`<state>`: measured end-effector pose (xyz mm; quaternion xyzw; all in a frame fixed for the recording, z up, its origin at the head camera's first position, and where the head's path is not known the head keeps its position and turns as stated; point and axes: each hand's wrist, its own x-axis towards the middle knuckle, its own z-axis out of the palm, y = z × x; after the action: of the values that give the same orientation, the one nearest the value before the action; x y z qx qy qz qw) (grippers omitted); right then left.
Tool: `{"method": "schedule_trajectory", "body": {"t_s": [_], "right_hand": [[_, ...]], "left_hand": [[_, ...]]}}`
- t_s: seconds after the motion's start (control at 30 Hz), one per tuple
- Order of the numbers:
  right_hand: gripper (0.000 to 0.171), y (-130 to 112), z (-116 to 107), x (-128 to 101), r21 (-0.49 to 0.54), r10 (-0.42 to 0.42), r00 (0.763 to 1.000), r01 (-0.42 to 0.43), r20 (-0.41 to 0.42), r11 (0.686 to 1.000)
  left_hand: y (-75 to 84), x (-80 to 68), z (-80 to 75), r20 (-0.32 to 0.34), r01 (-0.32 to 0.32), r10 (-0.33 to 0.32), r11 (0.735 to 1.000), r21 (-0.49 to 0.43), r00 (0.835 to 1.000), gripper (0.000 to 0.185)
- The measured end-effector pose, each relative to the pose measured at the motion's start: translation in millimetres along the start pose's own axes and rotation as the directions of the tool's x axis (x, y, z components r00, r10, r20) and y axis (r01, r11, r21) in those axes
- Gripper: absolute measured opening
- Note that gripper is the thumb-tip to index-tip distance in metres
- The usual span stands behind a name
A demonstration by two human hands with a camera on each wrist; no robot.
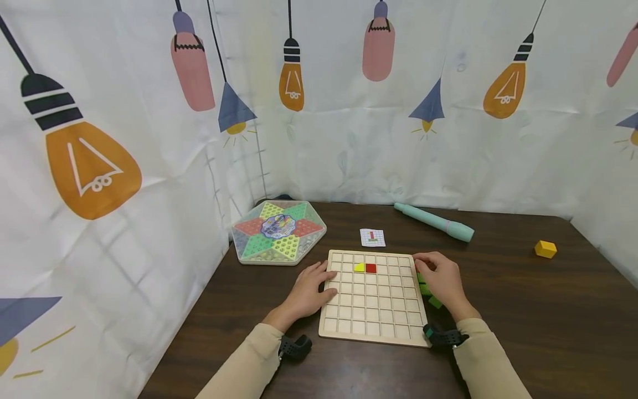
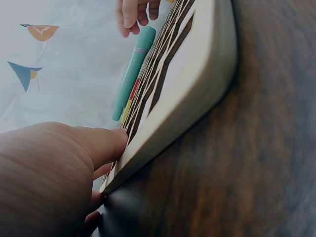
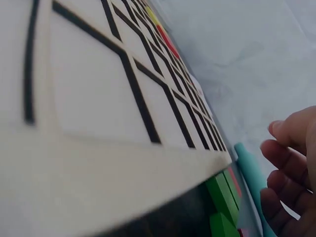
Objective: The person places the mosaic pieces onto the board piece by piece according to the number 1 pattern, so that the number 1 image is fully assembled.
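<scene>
A square wooden grid board [image 1: 371, 310] lies on the table, with a yellow piece [image 1: 359, 267] and a red square [image 1: 371, 268] side by side in a row near its far edge. My left hand [image 1: 308, 291] rests along the board's left edge, thumb and fingers extended onto the rim. At the far right corner, my right hand [image 1: 443, 279] hovers with loosely bent fingers. Green blocks [image 3: 224, 197] sit beside the board's right edge, partly covered by this hand in the head view; a sliver of red shows next to them. Nothing shows between the right fingers [image 3: 286, 158].
Behind the board lies a small printed card [image 1: 372, 238], with a teal tube [image 1: 433, 220] farther back. A hexagonal star-pattern game box [image 1: 279, 231] occupies the far left. Off to the right stands a yellow block [image 1: 545, 249]. Patterned white curtains [image 1: 339, 138] enclose the table.
</scene>
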<state>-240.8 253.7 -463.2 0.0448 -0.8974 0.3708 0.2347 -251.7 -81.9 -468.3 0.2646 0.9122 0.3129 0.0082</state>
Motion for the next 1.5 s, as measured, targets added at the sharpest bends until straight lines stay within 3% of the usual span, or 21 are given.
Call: {"method": "schedule_trajectory", "body": {"t_s": [0.2,0.5,0.8,1.5], "right_hand": [[0.02,10,-9,2,-0.038,0.045,0.999,-0.045,-0.011,0.998],[0.027,22,-15,-2,-0.098,0.179,0.982,-0.173,0.062,0.98],[0.033,22,-10,3,-0.114,0.18,0.969,-0.162,0.171,0.98],[0.031,23,-11,10,-0.177,0.21,0.965,-0.182,0.159,0.967]], "left_hand": [[0.1,0.2,-0.1,-0.012,-0.008,0.007,1.0,-0.015,1.0,0.044],[0.0,2.7,1.4,0.003,-0.013,0.013,1.0,-0.015,1.0,0.044],[-0.6,2.1,0.5,-0.009,-0.004,0.004,1.0,-0.006,1.0,0.044],[-1.5,2.7,1.3,-0.021,-0.014,0.015,1.0,0.008,1.0,0.044]]}}
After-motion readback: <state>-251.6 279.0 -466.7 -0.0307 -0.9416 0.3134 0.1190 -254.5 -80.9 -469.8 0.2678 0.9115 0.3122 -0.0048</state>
